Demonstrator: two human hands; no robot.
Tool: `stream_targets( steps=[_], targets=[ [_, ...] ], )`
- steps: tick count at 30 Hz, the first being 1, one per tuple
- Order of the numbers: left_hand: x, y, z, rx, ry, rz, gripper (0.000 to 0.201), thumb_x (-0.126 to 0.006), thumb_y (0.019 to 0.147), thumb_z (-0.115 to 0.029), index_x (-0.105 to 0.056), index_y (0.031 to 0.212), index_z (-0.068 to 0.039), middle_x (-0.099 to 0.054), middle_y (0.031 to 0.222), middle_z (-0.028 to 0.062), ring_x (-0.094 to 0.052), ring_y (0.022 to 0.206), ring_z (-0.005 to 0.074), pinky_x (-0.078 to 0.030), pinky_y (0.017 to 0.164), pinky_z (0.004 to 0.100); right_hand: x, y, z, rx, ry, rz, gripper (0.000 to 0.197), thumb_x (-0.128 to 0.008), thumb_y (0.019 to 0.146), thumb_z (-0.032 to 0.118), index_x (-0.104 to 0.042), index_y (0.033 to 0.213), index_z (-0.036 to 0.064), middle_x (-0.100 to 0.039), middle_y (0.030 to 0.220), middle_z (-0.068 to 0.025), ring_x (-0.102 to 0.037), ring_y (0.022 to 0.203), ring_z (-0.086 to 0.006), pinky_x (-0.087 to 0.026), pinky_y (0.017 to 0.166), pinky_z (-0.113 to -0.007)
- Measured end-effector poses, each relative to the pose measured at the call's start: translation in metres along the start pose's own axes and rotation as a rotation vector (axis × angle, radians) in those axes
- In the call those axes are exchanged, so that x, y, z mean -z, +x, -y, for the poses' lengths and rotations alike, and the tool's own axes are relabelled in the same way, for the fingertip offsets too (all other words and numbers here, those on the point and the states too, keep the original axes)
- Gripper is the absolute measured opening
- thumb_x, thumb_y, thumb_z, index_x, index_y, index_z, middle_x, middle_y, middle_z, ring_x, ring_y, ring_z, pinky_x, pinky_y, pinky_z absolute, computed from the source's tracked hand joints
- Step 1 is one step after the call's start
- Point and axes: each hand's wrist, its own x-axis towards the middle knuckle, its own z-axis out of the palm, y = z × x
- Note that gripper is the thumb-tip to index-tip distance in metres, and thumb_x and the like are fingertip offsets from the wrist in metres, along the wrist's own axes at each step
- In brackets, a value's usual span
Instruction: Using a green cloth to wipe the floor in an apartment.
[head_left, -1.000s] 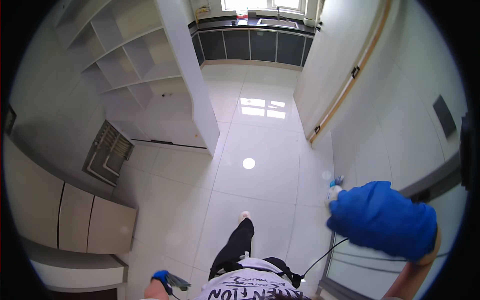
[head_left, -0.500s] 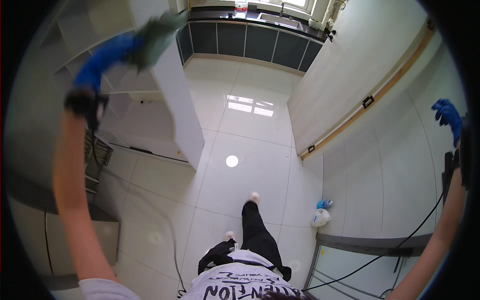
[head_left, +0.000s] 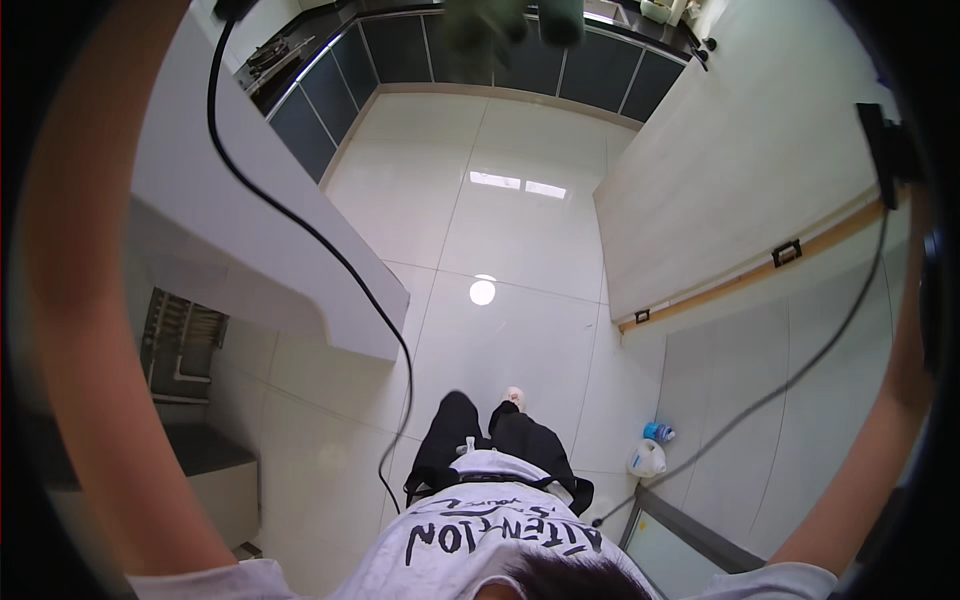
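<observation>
My left forearm (head_left: 75, 300) reaches up along the left side, and its gloved hand lies beyond the upper edge. Hanging into the top middle is a blurred grey-green cloth (head_left: 490, 30); whatever grips it is out of sight. On the right, my raised right forearm (head_left: 890, 400) carries a black wrist device (head_left: 882, 150). Only a sliver of blue glove on my right hand (head_left: 883, 78) shows at the dark rim, so its fingers are hidden. The nearest thing to that hand is a pale door (head_left: 760, 130).
A white cabinet panel (head_left: 260, 200) stands at the left. Dark kitchen cupboards (head_left: 400, 50) curve across the far end. Two bottles, one blue (head_left: 658, 432) and one white (head_left: 647, 459), stand on the tiled floor (head_left: 500, 340) at right. A black cable (head_left: 330, 245) hangs from my left arm.
Both arms have risen. My blue-gloved left hand, earlier visible with the cloth, has left the picture, and the cloth has moved right to the top middle. My right hand has nearly vanished.
</observation>
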Motion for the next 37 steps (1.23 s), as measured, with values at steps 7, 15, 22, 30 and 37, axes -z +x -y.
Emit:
stream_targets(
  steps=[7, 15, 22, 30, 37],
  targets=[
    [-0.013, -0.025, 0.204, 0.071, 0.020, -0.192, 0.038, -0.056, 0.088, -0.024, -0.053, 0.118, 0.000, -0.061, 0.104, 0.0081, -0.058, 0.091, 0.0149, -0.048, 0.082, 0.0282, -0.241, 0.088, 0.025, 0.375, 0.396, -0.163, 0.017, -0.059, 0.083, 0.018, -0.062, 0.096, 0.0086, -0.061, 0.084, -0.0088, -0.060, 0.071, -0.0213, -0.049, 0.066, -0.030],
    [-0.047, -0.062, 0.585, 0.407, 0.146, -0.440, 0.022, -0.052, 0.088, -0.023, -0.055, 0.094, -0.002, -0.059, 0.092, 0.0141, -0.058, 0.084, 0.0285, -0.047, 0.074, 0.0349, -0.671, -0.190, 0.016, -0.965, 0.715, 0.380, 0.027, -0.051, 0.089, 0.024, -0.061, 0.107, 0.0060, -0.062, 0.078, -0.0066, -0.055, 0.064, -0.0129, -0.046, 0.060, -0.027],
    [-0.131, -0.121, 0.805, 1.112, -0.749, -0.544, 0.024, -0.047, 0.088, -0.023, -0.059, 0.085, -0.002, -0.062, 0.075, 0.0111, -0.061, 0.068, 0.0244, -0.049, 0.061, 0.0382, -0.638, -0.249, 0.062, -1.807, 1.030, 0.743, 0.023, -0.053, 0.085, 0.026, -0.064, 0.095, 0.0088, -0.063, 0.076, -0.0078, -0.056, 0.061, -0.0165, -0.047, 0.057, -0.029],
    [-0.091, -0.042, 0.927, 1.288, -0.094, -0.053, 0.024, -0.052, 0.080, -0.023, -0.063, 0.092, -0.005, -0.064, 0.092, 0.0161, -0.061, 0.084, 0.0260, -0.047, 0.073, 0.0365, -0.725, -0.076, -0.001, -1.723, 1.164, 0.725, 0.020, -0.056, 0.080, 0.029, -0.067, 0.082, 0.0121, -0.064, 0.074, -0.0092, -0.058, 0.058, -0.0205, -0.048, 0.055, -0.031],
    [0.004, 0.277, 0.832, 1.255, -0.031, -0.063, 0.059, -0.048, 0.083, -0.048, -0.045, 0.128, -0.010, -0.043, 0.131, 0.0224, -0.045, 0.119, 0.0300, -0.035, 0.098, 0.0364, -0.926, 0.205, -0.276, -1.061, 1.184, 0.376, 0.028, -0.048, 0.074, 0.010, -0.044, 0.047, 0.0075, -0.048, 0.046, -0.0098, -0.045, 0.039, -0.0172, -0.036, 0.038, -0.034]
  ],
)
